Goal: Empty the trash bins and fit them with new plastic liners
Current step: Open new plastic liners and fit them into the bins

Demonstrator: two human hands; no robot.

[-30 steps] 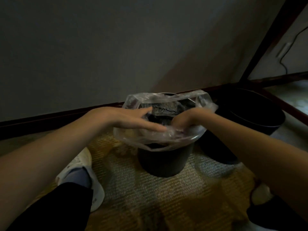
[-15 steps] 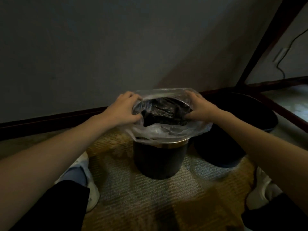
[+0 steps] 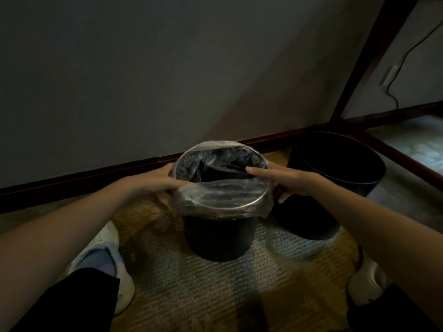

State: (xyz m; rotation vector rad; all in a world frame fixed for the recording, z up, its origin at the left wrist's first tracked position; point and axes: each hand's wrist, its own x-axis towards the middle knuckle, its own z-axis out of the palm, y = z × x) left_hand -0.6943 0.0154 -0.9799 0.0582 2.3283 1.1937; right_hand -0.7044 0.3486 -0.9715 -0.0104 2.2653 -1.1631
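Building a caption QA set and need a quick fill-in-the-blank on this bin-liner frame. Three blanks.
1. The clear liner is folded over the metal ___ of the small bin.
2. The large bin stands to the small bin's ___.
3. The right hand lays a straight ___ over that rim; the left hand grips the opposite edge.
Missing: rim; right; finger.

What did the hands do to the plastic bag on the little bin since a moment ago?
The liner, bunched loose above the small bin before, is now pulled down over its rim. The hands moved apart from the front: the left hand grips the liner at the rim's left, the right hand rests straight fingers on its right. The big black bin stayed put.
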